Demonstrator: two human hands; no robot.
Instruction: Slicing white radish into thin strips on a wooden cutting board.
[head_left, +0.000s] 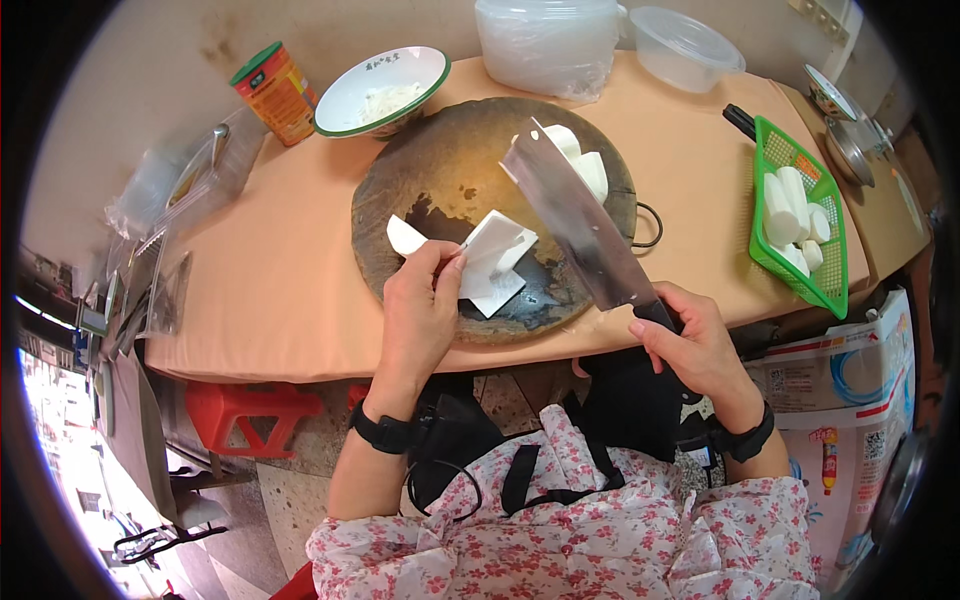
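Note:
My right hand (686, 341) grips the dark handle of a wide cleaver (577, 225), its blade slanting up and left over the round wooden chopping board (465, 139). Between the thumb and fingers of my left hand (427, 300) is the edge of a folded white paper napkin (491, 262), low over the front of the board. A white slice (406, 235), perhaps radish, shows just past my left fingers. Peeled white vegetable chunks (592, 174) lie on the board behind the blade, partly hidden by it. Wet dark patches mark the board.
Behind the board stand a green-rimmed bowl (390, 64) with white shreds, an orange can (277, 97), bagged plastic containers (551, 41) and a lidded clear tub (686, 49). At right, a green basket (799, 289) holds white vegetable pieces. Plastic trays (202, 180) sit left; a red stool (251, 397) stands below.

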